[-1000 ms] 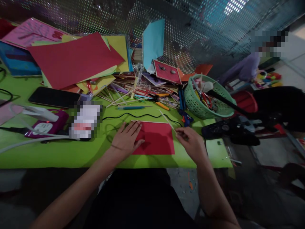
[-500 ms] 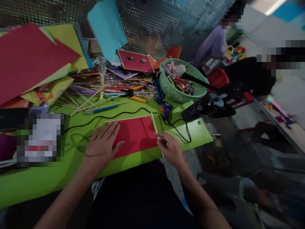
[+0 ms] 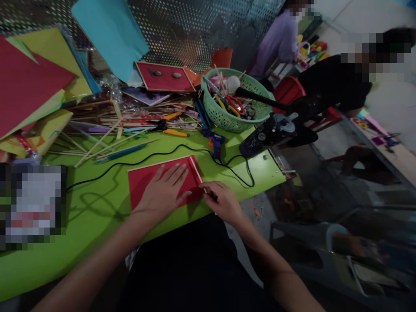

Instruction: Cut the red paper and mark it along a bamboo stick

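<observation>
A red paper sheet (image 3: 143, 184) lies on the green table (image 3: 97, 216) near its front edge. My left hand (image 3: 164, 190) rests flat on the sheet, fingers spread. My right hand (image 3: 221, 201) pinches the near end of a thin wooden stick (image 3: 196, 169) that lies along the sheet's right edge. A black cord (image 3: 156, 158) curves just behind the sheet.
A pile of wooden sticks (image 3: 107, 125), orange-handled pliers (image 3: 169, 125) and a blue glue gun (image 3: 214, 143) lie behind. A green basket (image 3: 234, 104) of tools stands back right. Coloured paper sheets (image 3: 35, 82) are stacked at the left. Two other people (image 3: 328, 82) sit to the right.
The view swung right. My right hand brought the stick down from above the table onto the red sheet's right edge. My left hand stayed flat on the sheet.
</observation>
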Action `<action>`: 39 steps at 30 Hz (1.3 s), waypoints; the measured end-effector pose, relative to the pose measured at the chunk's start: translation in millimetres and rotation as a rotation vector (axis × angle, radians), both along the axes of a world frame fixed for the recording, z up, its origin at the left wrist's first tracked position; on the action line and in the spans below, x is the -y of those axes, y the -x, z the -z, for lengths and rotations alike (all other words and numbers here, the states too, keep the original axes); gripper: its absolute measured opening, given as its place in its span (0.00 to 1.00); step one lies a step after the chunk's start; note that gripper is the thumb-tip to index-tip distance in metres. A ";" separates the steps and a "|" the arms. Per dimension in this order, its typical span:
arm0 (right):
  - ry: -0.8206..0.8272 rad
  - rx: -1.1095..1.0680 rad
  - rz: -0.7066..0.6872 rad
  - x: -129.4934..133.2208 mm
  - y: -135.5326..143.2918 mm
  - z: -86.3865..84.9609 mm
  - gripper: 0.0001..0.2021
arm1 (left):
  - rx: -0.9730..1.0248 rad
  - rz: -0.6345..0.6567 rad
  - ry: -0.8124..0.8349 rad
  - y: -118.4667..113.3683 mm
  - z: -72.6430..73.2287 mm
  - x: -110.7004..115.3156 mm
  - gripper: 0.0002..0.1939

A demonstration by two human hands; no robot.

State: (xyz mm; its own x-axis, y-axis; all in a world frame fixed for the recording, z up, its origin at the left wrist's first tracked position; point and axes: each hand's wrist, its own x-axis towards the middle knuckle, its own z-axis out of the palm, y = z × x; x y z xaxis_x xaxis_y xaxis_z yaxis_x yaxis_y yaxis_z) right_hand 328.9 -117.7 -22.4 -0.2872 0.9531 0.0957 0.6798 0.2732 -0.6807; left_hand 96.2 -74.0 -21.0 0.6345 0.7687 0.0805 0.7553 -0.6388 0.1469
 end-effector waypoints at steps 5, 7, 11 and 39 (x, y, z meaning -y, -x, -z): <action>0.027 -0.005 -0.008 -2.4 -1.2 -2.7 0.16 | -0.008 0.045 0.052 -18.1 -0.5 -6.6 0.30; 0.033 -0.009 -0.009 -3.3 -1.7 -2.6 0.17 | -0.029 0.049 0.071 -21.7 -1.5 -7.8 0.30; 0.043 -0.023 -0.011 -4.4 -2.6 -0.9 0.17 | -0.055 0.022 0.096 -25.0 -2.7 -8.8 0.30; 0.065 -0.100 0.000 -2.9 -15.6 -5.0 0.12 | -0.024 -0.020 0.130 -28.4 1.2 -9.5 0.31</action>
State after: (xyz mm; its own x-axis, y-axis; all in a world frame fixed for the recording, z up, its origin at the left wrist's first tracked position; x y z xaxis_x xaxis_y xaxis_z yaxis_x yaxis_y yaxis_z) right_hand 344.4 -114.8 -17.4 -0.2788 0.9583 0.0622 0.6078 0.2262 -0.7612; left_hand 124.6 -64.5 -22.2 0.6192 0.7845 -0.0351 0.7721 -0.6000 0.2093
